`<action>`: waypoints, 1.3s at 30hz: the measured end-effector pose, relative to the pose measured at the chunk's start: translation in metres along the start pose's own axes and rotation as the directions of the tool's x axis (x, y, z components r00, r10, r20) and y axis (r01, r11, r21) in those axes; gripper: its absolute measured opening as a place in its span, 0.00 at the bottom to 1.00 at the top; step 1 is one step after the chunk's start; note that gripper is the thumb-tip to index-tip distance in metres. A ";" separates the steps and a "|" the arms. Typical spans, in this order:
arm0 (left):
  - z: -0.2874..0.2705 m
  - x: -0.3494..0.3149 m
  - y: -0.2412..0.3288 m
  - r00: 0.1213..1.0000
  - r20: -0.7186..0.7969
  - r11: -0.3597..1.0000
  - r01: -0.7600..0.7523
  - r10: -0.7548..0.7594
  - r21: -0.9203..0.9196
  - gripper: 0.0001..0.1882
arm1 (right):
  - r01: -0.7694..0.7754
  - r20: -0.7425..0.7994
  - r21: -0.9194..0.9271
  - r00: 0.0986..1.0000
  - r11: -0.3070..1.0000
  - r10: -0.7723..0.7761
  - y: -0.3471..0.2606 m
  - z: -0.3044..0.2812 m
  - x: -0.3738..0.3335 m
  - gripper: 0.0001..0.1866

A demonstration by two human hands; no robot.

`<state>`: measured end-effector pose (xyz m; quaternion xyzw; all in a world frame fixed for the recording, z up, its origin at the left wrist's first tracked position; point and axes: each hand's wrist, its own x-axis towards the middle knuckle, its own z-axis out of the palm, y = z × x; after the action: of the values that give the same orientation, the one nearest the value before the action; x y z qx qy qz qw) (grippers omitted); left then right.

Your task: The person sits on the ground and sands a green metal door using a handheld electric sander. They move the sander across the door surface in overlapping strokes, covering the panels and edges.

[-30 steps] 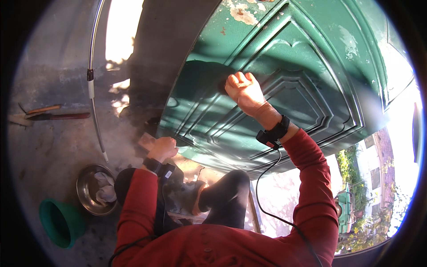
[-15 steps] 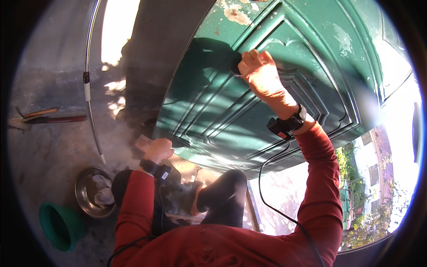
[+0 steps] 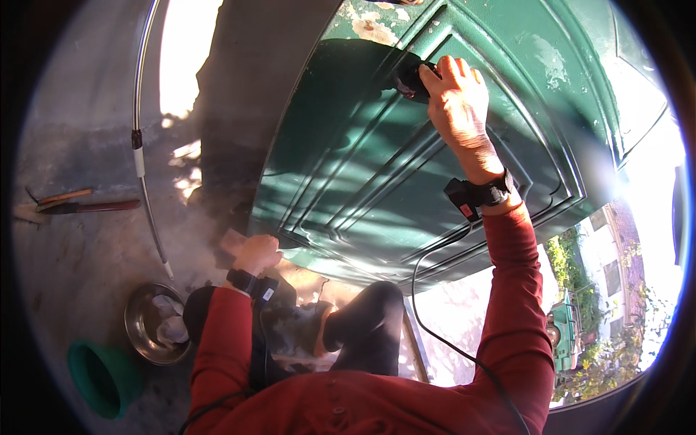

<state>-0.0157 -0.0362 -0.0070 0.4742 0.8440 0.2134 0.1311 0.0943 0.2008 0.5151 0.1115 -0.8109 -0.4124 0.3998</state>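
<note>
A green panelled door (image 3: pixel 507 54) with raised mouldings and patches of peeling paint stands tilted before me. High on it, my right hand (image 3: pixel 458 98) is closed on a dark crumpled cloth (image 3: pixel 412 78), pressed to the door beside a moulding. My left hand (image 3: pixel 259 255) sits low at the door's near left corner with fingers curled. A pinkish flat shape (image 3: pixel 231 241) shows beside that hand; I cannot make out what it is or whether the fingers grip it or the door's edge. Both wrists carry strapped black devices with cables.
On the floor at the left are a steel bowl (image 3: pixel 138 322) with a whitish cloth (image 3: pixel 172 325) in it and a green plastic tub (image 3: pixel 105 373). A thin pole (image 3: pixel 151 203) stands beyond them. Farther left lie tools with wooden and red handles (image 3: pixel 109 206).
My right hand has moved up and to the right across the door, showing more of the dark cloth. My left hand has stayed almost in place, dipping slightly.
</note>
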 end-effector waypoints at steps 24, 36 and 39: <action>-0.019 -0.012 0.011 0.996 0.039 0.996 0.081 -0.080 -0.036 0.18 | 0.176 0.359 0.199 0.902 0.964 -0.239 -0.048 0.013 -0.097 0.11; -0.015 -0.007 0.013 0.995 0.057 0.994 0.082 -0.078 -0.071 0.19 | 0.393 0.353 0.015 0.858 0.919 -0.373 -0.003 -0.003 -0.053 0.05; -0.017 -0.012 0.013 0.998 0.018 0.995 0.063 -0.062 -0.081 0.18 | 0.512 0.536 0.052 0.710 0.857 -0.457 -0.036 0.000 -0.062 0.06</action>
<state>-0.0067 -0.0448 0.0141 0.4435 0.8480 0.2398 0.1635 0.1292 0.2099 0.4536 0.1818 -0.8090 -0.5573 0.0429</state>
